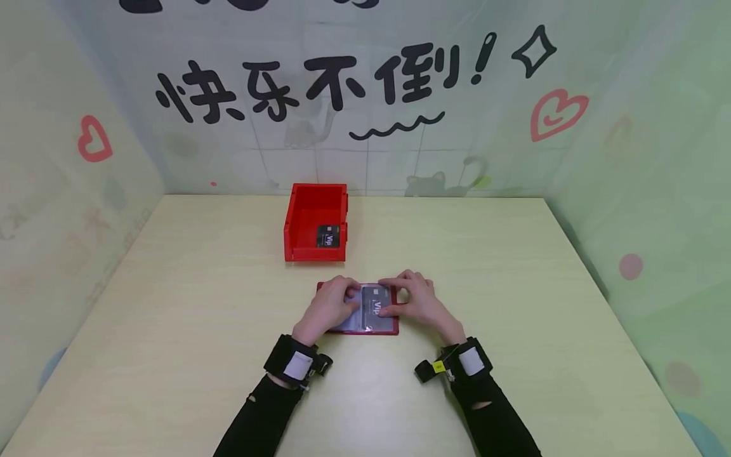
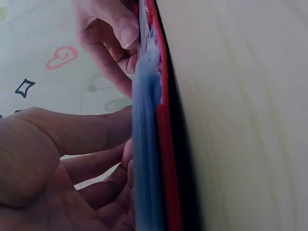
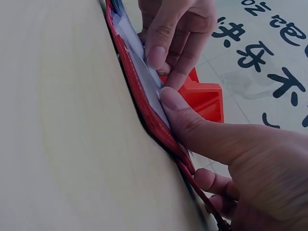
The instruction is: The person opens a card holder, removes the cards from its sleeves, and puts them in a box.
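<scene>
A red card holder [image 1: 358, 333] with clear plastic sleeves lies spread on the table, seen edge-on in both wrist views. A grey card marked "Vip" [image 1: 372, 298] shows on its right side, under clear plastic. My left hand [image 1: 333, 304] rests on the left side, thumb and forefinger touching the bluish sleeves [image 2: 147, 159]. My right hand [image 1: 419, 301] spans the right edge; its thumb [image 3: 175, 103] presses on the card's side while the forefinger reaches the far edge. The other right fingers bend beside the cover [image 3: 144, 108].
A red open bin [image 1: 305, 254] stands beyond the holder, near the table's back edge. In its front right corner lies a black "Vip" card [image 1: 328, 236]. Printed cloth walls [image 1: 365, 152] enclose the table [image 1: 188, 304] at the back and both sides.
</scene>
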`<state>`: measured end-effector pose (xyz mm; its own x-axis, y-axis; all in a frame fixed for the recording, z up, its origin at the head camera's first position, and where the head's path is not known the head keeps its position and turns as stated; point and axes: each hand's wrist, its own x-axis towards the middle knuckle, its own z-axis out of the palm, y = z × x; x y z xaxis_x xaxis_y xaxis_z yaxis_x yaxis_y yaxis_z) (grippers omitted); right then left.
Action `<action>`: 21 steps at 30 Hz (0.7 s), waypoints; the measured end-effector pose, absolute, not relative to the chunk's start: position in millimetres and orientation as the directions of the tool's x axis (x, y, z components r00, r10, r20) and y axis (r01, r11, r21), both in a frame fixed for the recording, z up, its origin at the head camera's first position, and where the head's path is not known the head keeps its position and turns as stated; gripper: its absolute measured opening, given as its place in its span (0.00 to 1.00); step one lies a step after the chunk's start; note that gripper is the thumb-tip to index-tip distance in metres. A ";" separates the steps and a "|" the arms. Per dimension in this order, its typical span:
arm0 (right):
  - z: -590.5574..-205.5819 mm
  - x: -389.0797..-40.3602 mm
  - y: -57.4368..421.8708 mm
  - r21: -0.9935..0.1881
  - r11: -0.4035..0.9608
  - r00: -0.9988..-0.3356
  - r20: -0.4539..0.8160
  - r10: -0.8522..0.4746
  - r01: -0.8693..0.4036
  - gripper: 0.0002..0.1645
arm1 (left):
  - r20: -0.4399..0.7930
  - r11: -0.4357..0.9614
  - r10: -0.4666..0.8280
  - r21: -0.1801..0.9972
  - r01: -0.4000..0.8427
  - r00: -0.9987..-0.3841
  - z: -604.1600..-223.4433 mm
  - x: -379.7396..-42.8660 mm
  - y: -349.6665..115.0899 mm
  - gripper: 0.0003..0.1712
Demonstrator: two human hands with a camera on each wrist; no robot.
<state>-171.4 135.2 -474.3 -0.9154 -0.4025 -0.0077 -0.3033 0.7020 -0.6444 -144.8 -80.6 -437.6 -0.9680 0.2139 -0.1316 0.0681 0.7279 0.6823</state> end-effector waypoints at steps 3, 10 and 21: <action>-475.6 -170.4 133.7 -0.625 0.717 -0.919 0.003 -0.395 -0.310 0.39 | -0.141 0.728 0.200 0.684 0.050 -0.970 -438.8 -145.2 -82.0 0.22; -475.6 -168.9 130.9 -0.616 0.720 -0.921 0.021 -0.389 -0.318 0.40 | -0.160 0.702 0.214 0.711 0.038 -0.964 -441.8 -147.8 -86.0 0.22; -473.0 -167.5 130.2 -0.606 0.732 -0.925 0.016 -0.381 -0.312 0.40 | -0.178 0.676 0.222 0.736 0.020 -0.959 -441.2 -149.6 -83.5 0.20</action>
